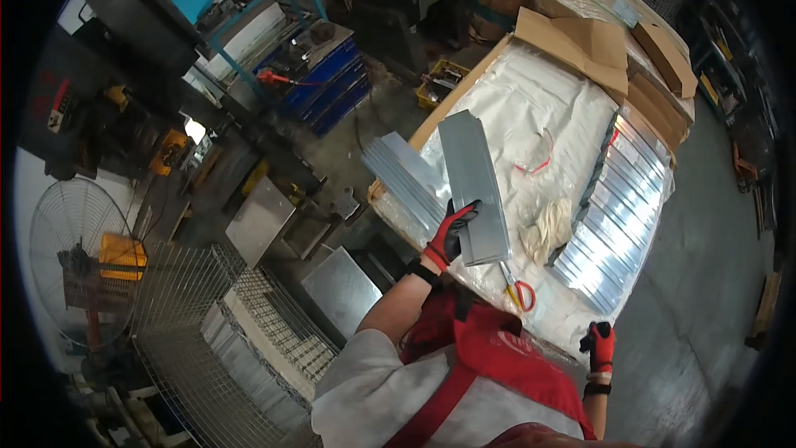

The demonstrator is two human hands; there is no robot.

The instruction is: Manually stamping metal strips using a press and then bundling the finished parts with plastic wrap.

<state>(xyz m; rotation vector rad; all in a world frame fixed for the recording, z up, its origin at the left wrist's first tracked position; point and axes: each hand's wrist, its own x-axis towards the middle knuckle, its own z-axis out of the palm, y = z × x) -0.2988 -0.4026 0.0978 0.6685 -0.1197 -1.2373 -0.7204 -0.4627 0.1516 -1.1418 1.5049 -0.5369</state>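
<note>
My left hand (pixel 453 236), in a red and black glove, is closed on the left edge of a long grey metal panel (pixel 473 187), which may be several stacked together. The panel is tilted above a large carton (pixel 464 87) lined with white sheeting (pixel 531 99). Left of it, more ribbed metal panels (pixel 404 178) lie across the carton's edge. My right hand (pixel 599 347), gloved alike, is by the carton's near right corner with curled fingers; what they hold, if anything, is hidden. Scissors (pixel 521 292) with red and yellow handles lie close to the held panel's lower end.
Shiny ribbed panels (pixel 618 216) lie in a row along the carton's right side. A pale crumpled glove or cloth (pixel 547 232) and a red strap (pixel 543 158) rest on the sheeting. A wire cage (pixel 178 323) and a fan (pixel 79 257) stand at left, beyond them a blue drawer cabinet (pixel 332 87).
</note>
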